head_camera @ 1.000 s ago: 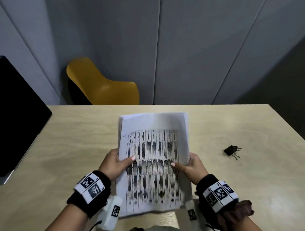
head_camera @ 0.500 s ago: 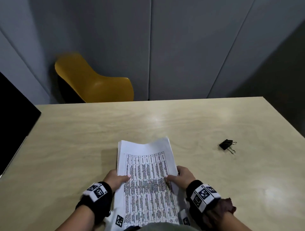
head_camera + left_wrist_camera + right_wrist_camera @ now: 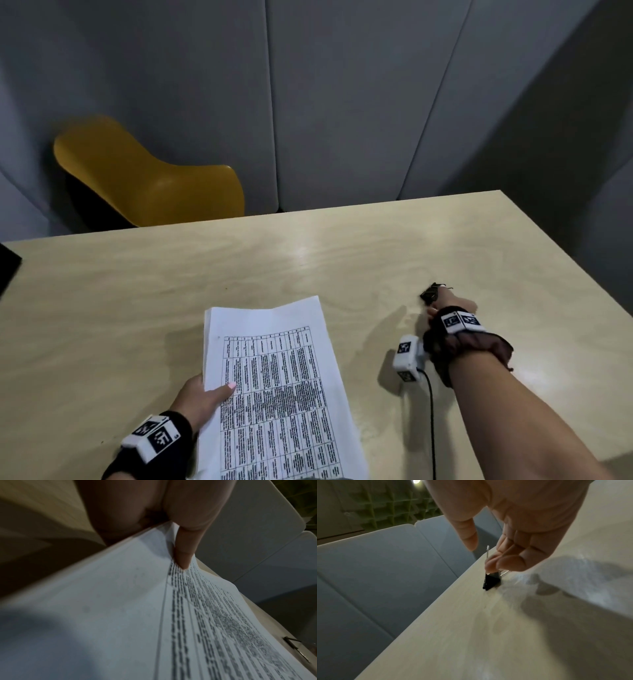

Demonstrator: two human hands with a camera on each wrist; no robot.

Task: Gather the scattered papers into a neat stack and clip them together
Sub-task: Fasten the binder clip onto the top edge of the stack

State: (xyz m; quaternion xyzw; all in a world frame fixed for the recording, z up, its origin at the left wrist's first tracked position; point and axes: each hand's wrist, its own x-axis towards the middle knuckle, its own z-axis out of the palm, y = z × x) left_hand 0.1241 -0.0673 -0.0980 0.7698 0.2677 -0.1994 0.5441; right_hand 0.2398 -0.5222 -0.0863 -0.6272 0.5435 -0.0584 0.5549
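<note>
We see the papers point(image 3: 274, 387) gathered in one stack on the tabletop point(image 3: 102, 308), near its front edge, printed table facing up. The left hand point(image 3: 202, 399) grips the stack's left edge: the thumb lies on top of the top sheet, and in the left wrist view the thumb point(image 3: 185, 550) presses down on the paper; the other fingers are hidden under the stack. The clip point(image 3: 431, 294) is well apart from the papers, to the right on the tabletop. The right hand point(image 3: 448, 306) reaches over it, and the right wrist view shows its curled fingers point(image 3: 506, 559) touching one wire handle of the clip point(image 3: 491, 580), whose black body is on the tabletop; the thumb stands apart, not touching. We cannot tell whether the handle is truly pinched. A yellow chair point(image 3: 147, 178) stands beyond the far edge
</note>
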